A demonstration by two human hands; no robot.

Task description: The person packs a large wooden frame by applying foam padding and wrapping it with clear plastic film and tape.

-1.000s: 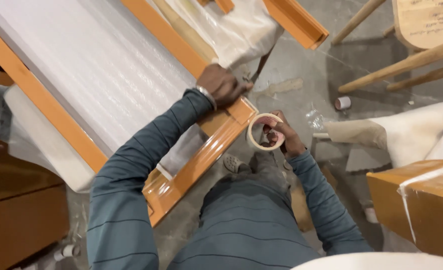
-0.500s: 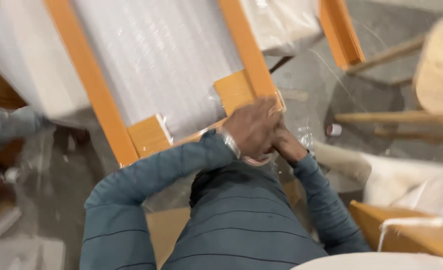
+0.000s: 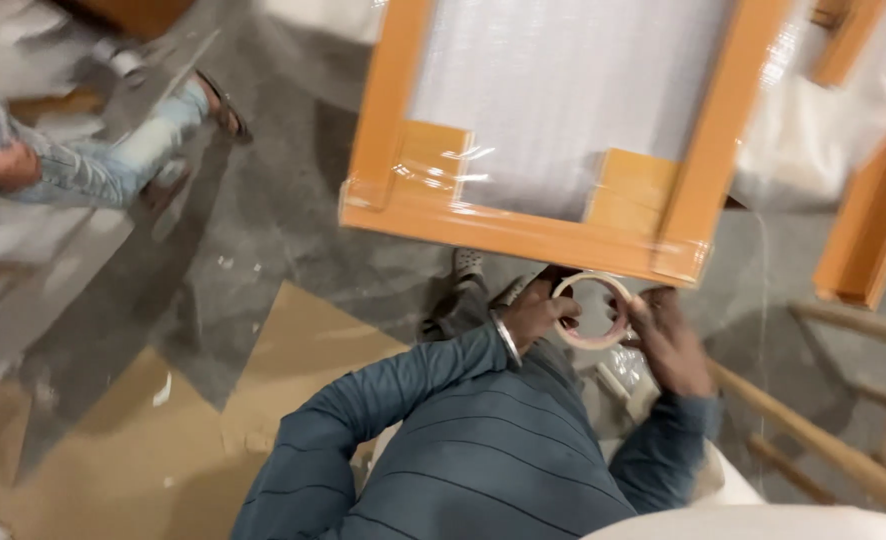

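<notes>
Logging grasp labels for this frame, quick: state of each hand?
Left hand: closed on the roll of tape, fingers through its rim.
Right hand: gripping the same roll from the other side.

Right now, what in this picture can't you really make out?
- Tape roll: its loose end, hidden by the left hand and right hand.
- Orange frame: top cut off by the picture's edge.
- Another person at upper left: blurred and cropped.
</notes>
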